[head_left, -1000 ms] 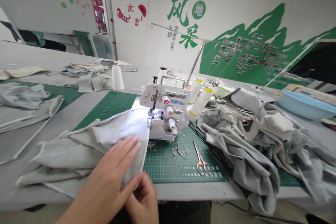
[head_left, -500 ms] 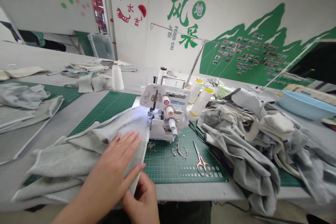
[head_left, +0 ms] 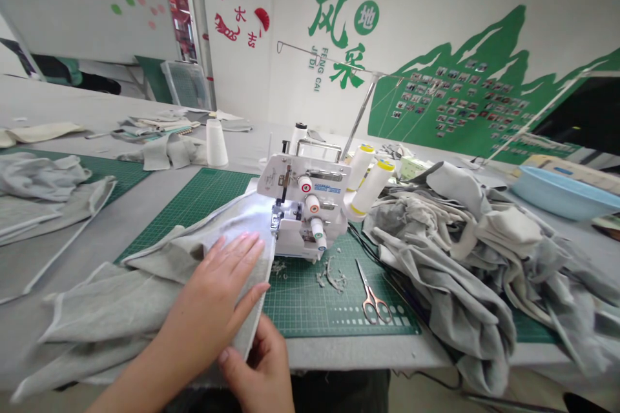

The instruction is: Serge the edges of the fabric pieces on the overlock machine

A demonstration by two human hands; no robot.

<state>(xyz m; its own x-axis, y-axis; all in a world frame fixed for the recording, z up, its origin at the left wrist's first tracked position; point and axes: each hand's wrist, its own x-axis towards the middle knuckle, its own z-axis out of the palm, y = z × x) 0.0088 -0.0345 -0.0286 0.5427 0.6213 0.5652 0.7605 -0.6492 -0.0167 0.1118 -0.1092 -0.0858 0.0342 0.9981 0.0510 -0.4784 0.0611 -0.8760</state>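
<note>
Light grey fabric (head_left: 184, 271) runs across the cutting mat into the lit front of a white overlock sewing machine (head_left: 305, 200), its right edge lined up with the presser foot. My left hand (head_left: 223, 290) lies flat on top of this cloth, fingers stretched toward the machine and the thumb near the edge. Lower down and closer to me, my right hand (head_left: 259, 364) is closed on the same edge, pinching it between thumb and fingers; part of the fingers is hidden behind the cloth.
Scissors (head_left: 372, 297) and thread scraps (head_left: 333, 276) lie on the green mat (head_left: 310, 316). To the right is a big heap of grey fabric (head_left: 436, 251), with a blue basin (head_left: 566, 193) behind. White thread cones (head_left: 372, 187) stand by the machine; another cone (head_left: 216, 144) is further left.
The fabric has slid a little toward the machine, and my left hand has moved slightly forward with it. My right hand stays in nearly the same place, gripping the edge.
</note>
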